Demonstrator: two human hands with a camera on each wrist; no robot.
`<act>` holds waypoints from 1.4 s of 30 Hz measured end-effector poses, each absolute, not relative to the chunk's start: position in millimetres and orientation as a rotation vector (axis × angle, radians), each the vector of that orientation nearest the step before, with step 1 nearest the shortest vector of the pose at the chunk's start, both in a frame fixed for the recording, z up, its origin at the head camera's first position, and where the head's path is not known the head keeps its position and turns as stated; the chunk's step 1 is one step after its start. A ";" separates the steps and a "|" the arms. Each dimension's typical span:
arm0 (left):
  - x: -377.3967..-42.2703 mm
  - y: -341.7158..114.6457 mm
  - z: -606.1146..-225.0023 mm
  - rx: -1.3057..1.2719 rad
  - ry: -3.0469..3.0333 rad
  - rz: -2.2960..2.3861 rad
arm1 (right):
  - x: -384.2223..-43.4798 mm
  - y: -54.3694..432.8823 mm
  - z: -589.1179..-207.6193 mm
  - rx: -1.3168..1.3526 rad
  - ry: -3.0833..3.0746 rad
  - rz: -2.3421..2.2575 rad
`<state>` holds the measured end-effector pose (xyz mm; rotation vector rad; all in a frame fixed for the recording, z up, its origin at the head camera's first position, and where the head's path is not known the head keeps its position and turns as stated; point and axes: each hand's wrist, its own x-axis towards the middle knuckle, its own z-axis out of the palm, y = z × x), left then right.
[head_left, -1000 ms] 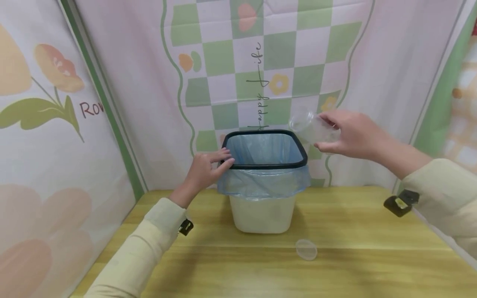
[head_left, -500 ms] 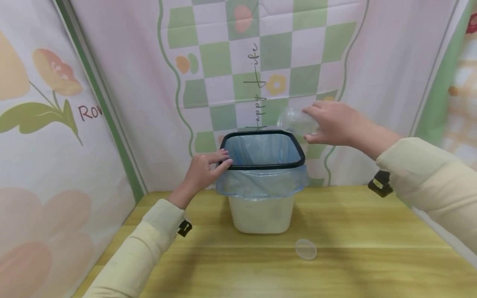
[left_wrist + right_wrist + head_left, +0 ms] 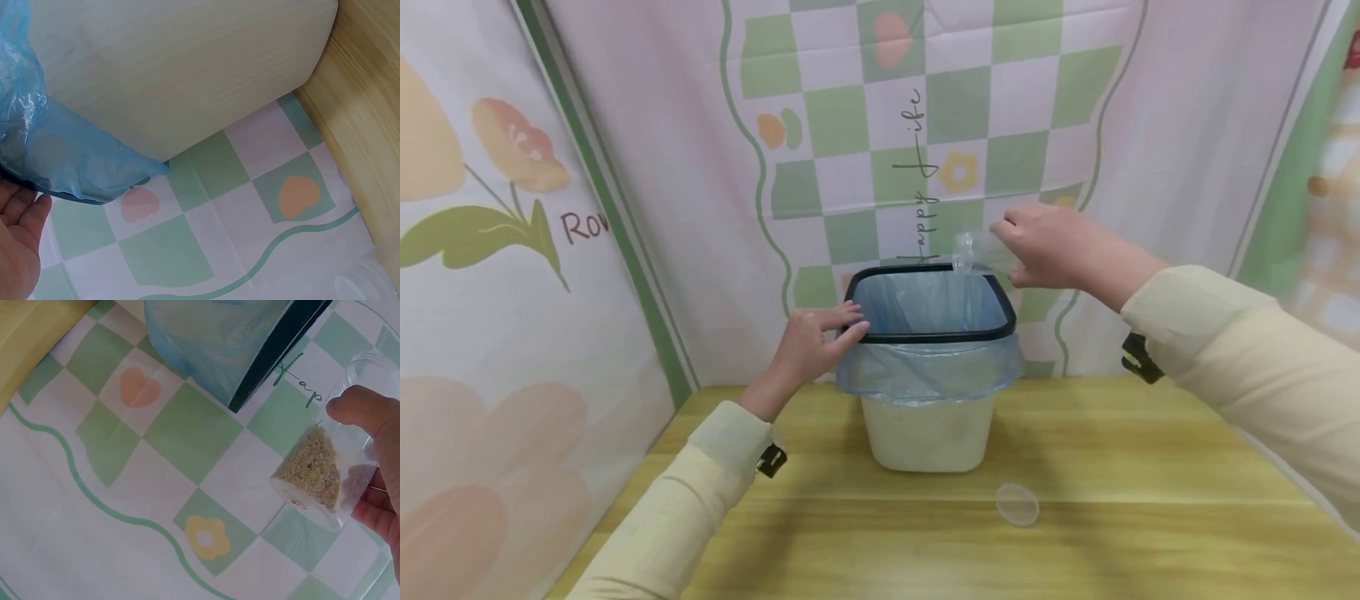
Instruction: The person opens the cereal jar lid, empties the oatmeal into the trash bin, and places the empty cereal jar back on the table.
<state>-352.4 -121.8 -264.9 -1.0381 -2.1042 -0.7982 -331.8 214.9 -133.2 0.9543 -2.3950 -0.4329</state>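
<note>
At the left corner of the black rim of a trash can, my left hand holds on with thumb and fingertips. A blue plastic bag lines the can and hangs over its outside. My right hand grips a clear plastic cup, tipped with its mouth over the can's back right rim. Clear streaks show below the mouth, against the liner. In the right wrist view, tan flaky bits lie heaped at the cup's base, and the thumb and fingers wrap its side.
A clear round lid lies on the wooden table, in front of the can and to its right. Behind the can hangs a checkered green-and-white cloth. More printed cloth closes off the left side.
My right hand has moved left with the cup, bringing its mouth over the can's rim and tipping it further. The left hand stays at the rim.
</note>
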 end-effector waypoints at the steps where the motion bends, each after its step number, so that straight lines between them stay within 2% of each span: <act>1: -352.1 -121.9 -264.7 -1.036 -2.104 -0.797 | -333.1 214.0 -133.4 0.955 -2.394 -0.453; 17: -352.4 -120.6 -263.9 -1.025 -2.113 -0.790 | -349.3 202.3 -138.9 1.001 -2.344 -0.698; 42: -352.0 -122.2 -263.4 -1.012 -2.136 -0.825 | -356.3 186.5 -150.6 1.058 -2.142 -0.919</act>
